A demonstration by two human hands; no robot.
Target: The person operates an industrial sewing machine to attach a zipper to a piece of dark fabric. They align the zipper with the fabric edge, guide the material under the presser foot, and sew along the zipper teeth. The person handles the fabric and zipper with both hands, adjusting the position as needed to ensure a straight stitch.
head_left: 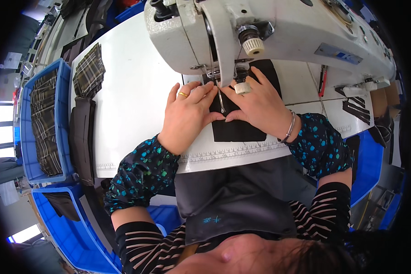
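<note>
A black piece of fabric [239, 132] lies on the white sewing table under the head of the sewing machine [192, 41]. A silver zipper pull [222, 108] shows on it, between my two hands. My left hand [187, 112] rests on the fabric's left side, its fingertips close to the presser foot and its thumb stretched out. Lying spread on the right side is my right hand [260, 105], with a bracelet at the wrist. The two thumbs point at each other just below the zipper pull. Parts of the machine hide some of the right fingertips and the needle area.
Plaid pieces [89, 71] and folded dark fabric [82, 137] lie along the table's left edge. Beyond stands a blue crate [68, 132] of plaid cloth, with another blue bin [77, 246] below. On the right are a red tool [323, 81] and dark strips [356, 112].
</note>
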